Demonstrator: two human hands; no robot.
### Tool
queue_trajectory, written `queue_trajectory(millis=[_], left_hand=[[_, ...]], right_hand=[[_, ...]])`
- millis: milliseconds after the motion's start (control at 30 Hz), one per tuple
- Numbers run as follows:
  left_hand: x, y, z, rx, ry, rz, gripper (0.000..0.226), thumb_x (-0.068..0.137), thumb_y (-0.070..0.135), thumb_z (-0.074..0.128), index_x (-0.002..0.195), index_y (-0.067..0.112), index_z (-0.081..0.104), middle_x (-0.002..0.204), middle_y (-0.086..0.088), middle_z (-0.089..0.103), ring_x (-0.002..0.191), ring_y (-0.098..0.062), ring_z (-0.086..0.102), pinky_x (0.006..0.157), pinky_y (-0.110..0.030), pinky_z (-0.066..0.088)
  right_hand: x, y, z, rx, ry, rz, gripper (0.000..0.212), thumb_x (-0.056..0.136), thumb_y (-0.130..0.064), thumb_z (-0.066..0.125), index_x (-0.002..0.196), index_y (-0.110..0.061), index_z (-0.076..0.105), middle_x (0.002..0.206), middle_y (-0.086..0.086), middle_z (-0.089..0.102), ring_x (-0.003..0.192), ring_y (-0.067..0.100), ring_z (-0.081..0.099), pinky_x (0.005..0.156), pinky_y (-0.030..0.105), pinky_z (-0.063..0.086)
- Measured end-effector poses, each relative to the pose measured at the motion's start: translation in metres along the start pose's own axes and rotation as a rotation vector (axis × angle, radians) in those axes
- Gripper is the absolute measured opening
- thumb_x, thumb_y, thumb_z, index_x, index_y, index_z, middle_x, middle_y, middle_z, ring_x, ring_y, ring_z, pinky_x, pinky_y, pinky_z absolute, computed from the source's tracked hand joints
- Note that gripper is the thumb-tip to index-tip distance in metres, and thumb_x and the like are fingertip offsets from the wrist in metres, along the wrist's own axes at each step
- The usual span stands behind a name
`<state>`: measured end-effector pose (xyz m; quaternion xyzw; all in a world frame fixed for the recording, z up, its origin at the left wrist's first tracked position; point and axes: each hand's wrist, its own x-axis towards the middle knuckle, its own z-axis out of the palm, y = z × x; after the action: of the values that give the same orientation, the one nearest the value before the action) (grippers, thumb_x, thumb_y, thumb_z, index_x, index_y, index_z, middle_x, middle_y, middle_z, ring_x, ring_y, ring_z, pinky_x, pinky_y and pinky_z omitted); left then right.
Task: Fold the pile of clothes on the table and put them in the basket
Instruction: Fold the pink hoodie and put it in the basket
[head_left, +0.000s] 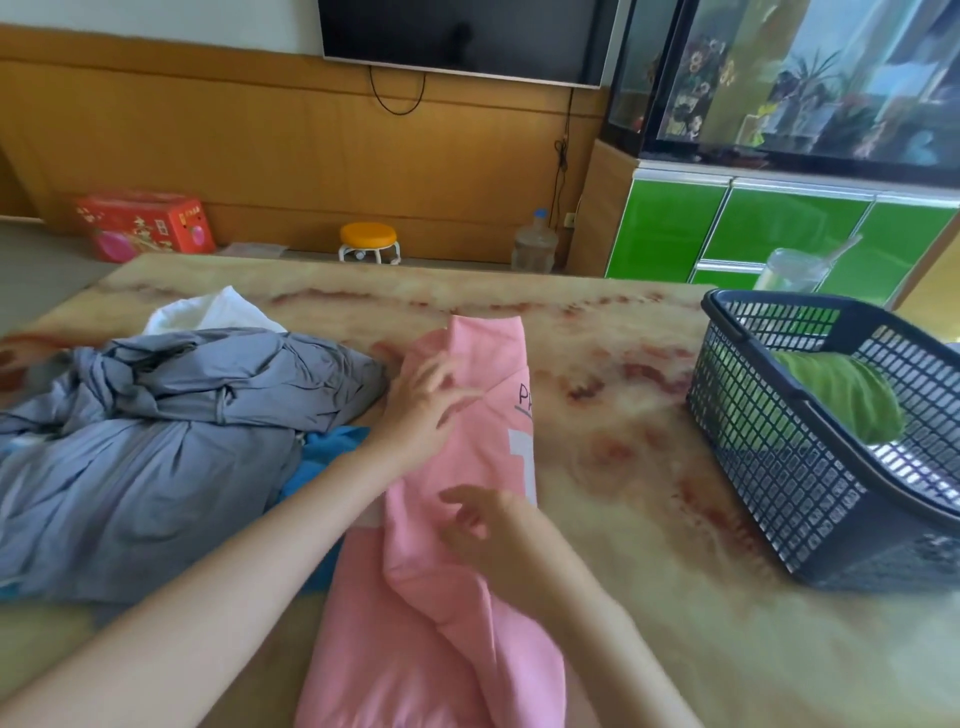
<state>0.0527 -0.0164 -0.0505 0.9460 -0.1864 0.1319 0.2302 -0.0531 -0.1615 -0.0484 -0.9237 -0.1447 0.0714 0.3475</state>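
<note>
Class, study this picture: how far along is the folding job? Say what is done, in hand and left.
Done: a green garment lies in the basket. In hand: the pink garment, partly folded, with the left hand and right hand on it. Left: the grey garment, white garment and blue garment, piled unfolded.

Free room: a broad bare strip of desk (623, 415) lies between the pink garment (415, 649) and the basket (753, 441), from near edge to far edge. The far strip beyond the pink garment is also bare.

Obstacles, left: the heaped grey pile (156, 415) lies just beside the pink garment, blue cloth (332, 447) filling the gap, white garment (218, 312) behind.

Obstacles, right: the basket's tall mesh walls; top open. Green garment (841, 400) lies inside. Clear cup (789, 270) stands just behind its far rim.
</note>
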Motion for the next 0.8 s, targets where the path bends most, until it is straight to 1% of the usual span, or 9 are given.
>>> queue_trajectory(millis=[100,233,333,433,467,533,600,700,800], left_hand=[[-0.048,0.017,-0.016,-0.216,-0.210,-0.073,0.029,0.095,0.016,0.050,0.110,0.032,0.067,0.117,0.021,0.058,0.116,-0.005,0.026,0.110,-0.029,0.015],[-0.104,0.032,-0.019,-0.375,-0.292,-0.074,0.021,0.095,0.030,0.051,0.107,0.040,0.065,0.090,0.025,0.067,0.112,-0.003,0.044,0.112,-0.027,0.020],[-0.133,0.044,-0.023,-0.483,-0.373,-0.126,0.029,0.089,0.036,0.060,0.118,0.035,0.059,0.109,0.015,0.059,0.108,0.001,0.049,0.094,-0.013,0.033],[-0.151,0.050,-0.029,-0.353,-0.427,-0.127,0.054,0.078,0.036,0.073,0.128,0.031,0.052,0.119,0.011,0.048,0.111,0.000,0.044,0.094,-0.015,0.032],[-0.156,0.051,-0.032,-0.336,-0.423,-0.121,0.050,0.077,0.031,0.074,0.123,0.029,0.056,0.114,0.011,0.049,0.108,-0.002,0.046,0.092,-0.017,0.035],[-0.166,0.057,-0.039,-0.332,-0.348,-0.068,0.025,0.076,0.017,0.073,0.091,0.031,0.060,0.095,0.013,0.050,0.089,-0.003,0.051,0.081,-0.023,0.041],[-0.182,0.061,-0.042,-0.287,-0.210,0.010,0.028,0.073,0.014,0.072,0.071,0.034,0.053,0.087,0.015,0.049,0.081,0.001,0.049,0.071,-0.032,0.046],[-0.211,0.060,-0.040,-0.170,-0.062,0.150,0.034,0.072,0.005,0.069,0.077,0.037,0.057,0.092,0.025,0.057,0.093,0.005,0.050,0.081,-0.028,0.044],[-0.238,0.053,-0.030,-0.148,-0.037,0.207,0.043,0.064,-0.004,0.071,0.078,0.036,0.061,0.085,0.024,0.062,0.088,0.007,0.051,0.092,-0.021,0.037]], right_hand=[[-0.020,0.024,-0.028,0.139,0.125,0.093,0.031,0.088,-0.026,0.062,0.118,-0.021,0.064,0.090,-0.016,0.061,0.081,0.002,0.057,0.070,0.008,0.040],[-0.059,0.044,-0.027,0.272,0.051,0.257,0.041,0.079,-0.046,0.069,0.111,-0.023,0.057,0.108,-0.009,0.062,0.094,0.006,0.059,0.070,0.012,0.046],[-0.084,0.045,-0.013,0.351,-0.058,0.289,0.048,0.071,-0.044,0.078,0.109,-0.018,0.063,0.103,-0.005,0.066,0.093,0.010,0.062,0.072,0.017,0.050],[-0.096,0.038,-0.005,0.360,0.043,0.248,0.034,0.062,-0.040,0.082,0.088,-0.027,0.066,0.100,-0.002,0.065,0.096,0.016,0.058,0.067,0.022,0.045],[-0.103,0.030,-0.005,0.358,0.092,0.218,0.024,0.064,-0.036,0.081,0.079,-0.029,0.065,0.094,-0.007,0.065,0.091,0.013,0.058,0.066,0.021,0.042],[-0.122,0.013,-0.001,0.257,0.149,0.114,0.020,0.072,-0.027,0.076,0.070,-0.033,0.057,0.075,-0.019,0.063,0.071,-0.002,0.056,0.062,0.019,0.042],[-0.149,-0.005,0.009,0.049,0.199,-0.048,0.017,0.079,-0.029,0.066,0.074,-0.034,0.051,0.074,-0.026,0.058,0.069,0.000,0.055,0.062,0.019,0.044],[-0.179,-0.009,0.033,-0.218,0.300,-0.330,0.009,0.081,-0.035,0.053,0.084,-0.030,0.046,0.080,-0.016,0.054,0.070,0.002,0.051,0.053,0.024,0.044],[-0.187,-0.001,0.057,-0.355,0.318,-0.370,0.010,0.078,-0.032,0.055,0.083,-0.028,0.047,0.083,-0.014,0.047,0.073,0.004,0.051,0.045,0.017,0.035]])
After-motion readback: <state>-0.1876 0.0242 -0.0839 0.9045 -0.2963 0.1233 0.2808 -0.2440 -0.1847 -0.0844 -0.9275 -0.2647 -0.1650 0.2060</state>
